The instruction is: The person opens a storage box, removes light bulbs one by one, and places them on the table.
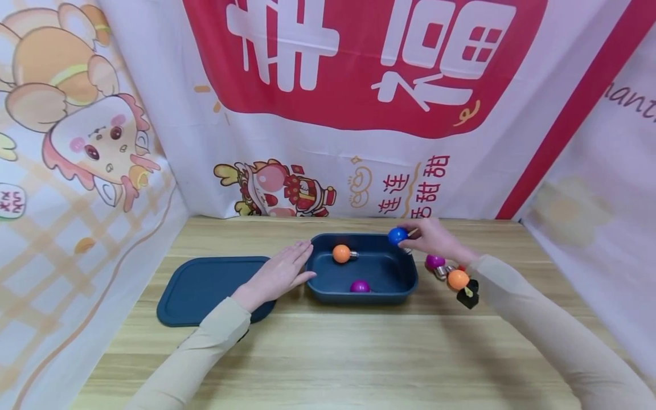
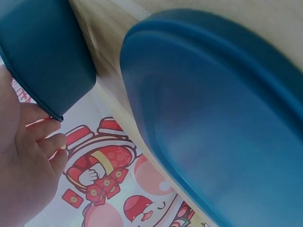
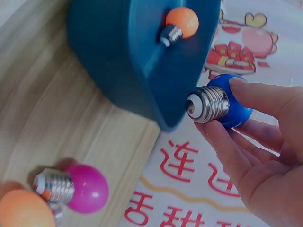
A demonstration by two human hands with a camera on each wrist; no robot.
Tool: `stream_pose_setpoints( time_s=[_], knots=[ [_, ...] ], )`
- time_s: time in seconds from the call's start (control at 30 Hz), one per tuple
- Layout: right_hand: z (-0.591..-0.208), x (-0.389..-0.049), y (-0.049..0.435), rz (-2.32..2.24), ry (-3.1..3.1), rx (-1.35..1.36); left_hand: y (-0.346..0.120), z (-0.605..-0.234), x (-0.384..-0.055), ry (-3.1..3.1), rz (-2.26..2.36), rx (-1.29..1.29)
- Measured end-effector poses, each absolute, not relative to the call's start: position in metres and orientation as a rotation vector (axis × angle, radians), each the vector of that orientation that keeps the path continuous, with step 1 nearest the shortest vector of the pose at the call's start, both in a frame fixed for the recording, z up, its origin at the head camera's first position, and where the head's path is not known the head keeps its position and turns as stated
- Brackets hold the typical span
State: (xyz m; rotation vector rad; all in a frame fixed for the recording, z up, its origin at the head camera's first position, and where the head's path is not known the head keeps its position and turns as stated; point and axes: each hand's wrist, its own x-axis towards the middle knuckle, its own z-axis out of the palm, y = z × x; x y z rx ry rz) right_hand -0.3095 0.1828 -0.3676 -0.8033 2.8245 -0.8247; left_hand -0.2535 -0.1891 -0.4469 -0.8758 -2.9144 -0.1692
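Between thumb and fingers, my right hand [image 1: 433, 238] pinches a blue light bulb [image 3: 232, 101] by its round globe, its metal screw base pointing away from the palm. It is held over the right back corner of a dark blue box [image 1: 328, 298]. Inside the box lie an orange bulb [image 1: 341, 254] near the back left and a purple bulb [image 1: 360, 286] by the front wall. My left hand [image 1: 281, 270] rests with fairly straight fingers against the box's left rim, as the left wrist view [image 2: 35, 137] also has it.
A matching dark blue lid [image 1: 215, 287] lies flat left of the box, partly under my left forearm. Right of the box are a purple bulb [image 1: 435, 261], an orange bulb [image 1: 458, 279] and a black object [image 1: 468, 295]. Printed cloth [image 1: 338, 159] hangs behind the wooden table [image 1: 359, 359].
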Motion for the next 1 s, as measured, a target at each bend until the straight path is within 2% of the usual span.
stream_pose_setpoints(
  time_s=[0.33,0.8,1.0],
  knots=[
    [-0.364,-0.309,0.212,-0.837,2.838,-0.582,-0.189,-0.444,-0.256,-2.985,-0.147,-0.897],
    [-0.37,-0.303,0.27,-0.765,2.923,-0.411,-0.19,-0.44,-0.258,-3.003,-0.169,-0.899],
    [-0.378,-0.3,0.294,-0.734,2.994,-0.426,-0.189,-0.439,-0.256,-2.998,-0.163,-0.907]
  ],
)
